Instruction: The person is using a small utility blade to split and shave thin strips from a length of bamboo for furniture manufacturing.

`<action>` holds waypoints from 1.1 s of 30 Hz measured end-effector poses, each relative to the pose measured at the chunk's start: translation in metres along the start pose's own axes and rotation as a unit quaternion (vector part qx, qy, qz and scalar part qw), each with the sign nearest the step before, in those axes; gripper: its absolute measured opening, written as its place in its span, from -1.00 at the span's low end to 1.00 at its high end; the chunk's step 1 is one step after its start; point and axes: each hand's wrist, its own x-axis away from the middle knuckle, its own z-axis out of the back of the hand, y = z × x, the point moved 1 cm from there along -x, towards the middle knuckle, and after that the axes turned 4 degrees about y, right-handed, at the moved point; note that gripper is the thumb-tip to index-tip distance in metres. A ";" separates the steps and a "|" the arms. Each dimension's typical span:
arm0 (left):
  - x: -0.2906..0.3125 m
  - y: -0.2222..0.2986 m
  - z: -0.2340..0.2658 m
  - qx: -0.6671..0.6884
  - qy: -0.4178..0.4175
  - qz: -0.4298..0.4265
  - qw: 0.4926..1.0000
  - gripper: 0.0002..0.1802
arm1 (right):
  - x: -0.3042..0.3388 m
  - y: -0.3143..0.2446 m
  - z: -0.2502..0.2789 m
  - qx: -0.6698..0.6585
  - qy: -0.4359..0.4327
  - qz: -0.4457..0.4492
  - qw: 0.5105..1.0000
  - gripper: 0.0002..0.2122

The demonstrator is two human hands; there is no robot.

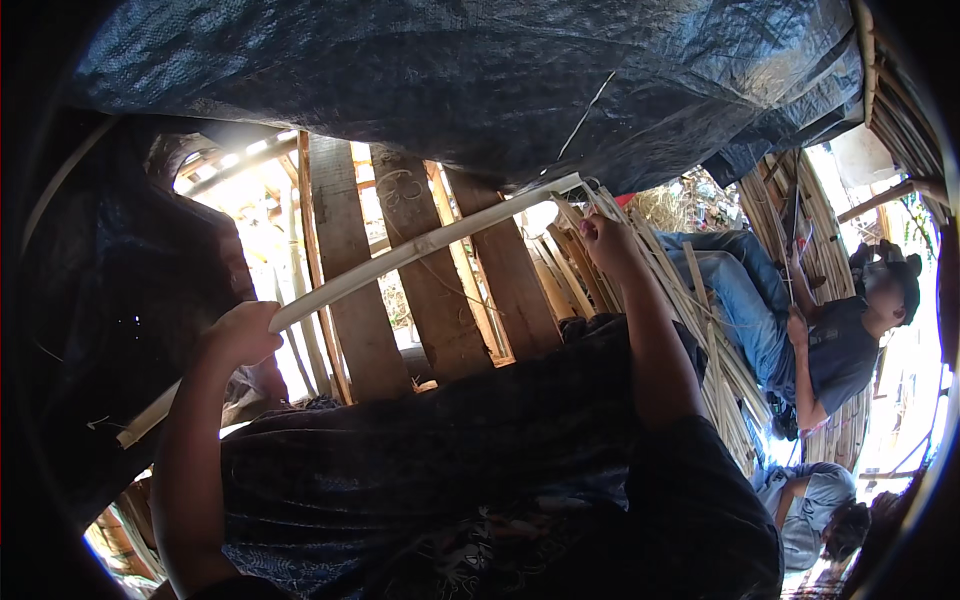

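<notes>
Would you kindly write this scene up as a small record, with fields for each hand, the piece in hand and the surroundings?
Left hand: closed around a long pale strip
Right hand: near the strip's upper right end; its grip is unclear
Strip position: slanting from lower left to upper right in the picture
Behind the strip: wooden boards with bright gaps between them
Top of picture: dark tarp
Other people: one seated in blue jeans at right, another in a grey top at lower right
</notes>
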 end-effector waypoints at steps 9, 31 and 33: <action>-0.001 0.003 0.000 0.013 -0.016 0.003 1.000 -0.62 | 0.000 -0.003 -0.011 -0.044 -0.040 0.004 0.998 -0.74; 0.002 0.007 0.005 0.024 -0.033 0.020 0.999 -0.63 | 0.013 -0.030 0.003 -0.174 -0.180 -0.066 0.966 -0.74; 0.000 0.008 0.006 0.024 -0.029 0.011 0.999 -0.64 | 0.008 -0.018 0.000 -0.159 -0.140 -0.069 0.975 -0.74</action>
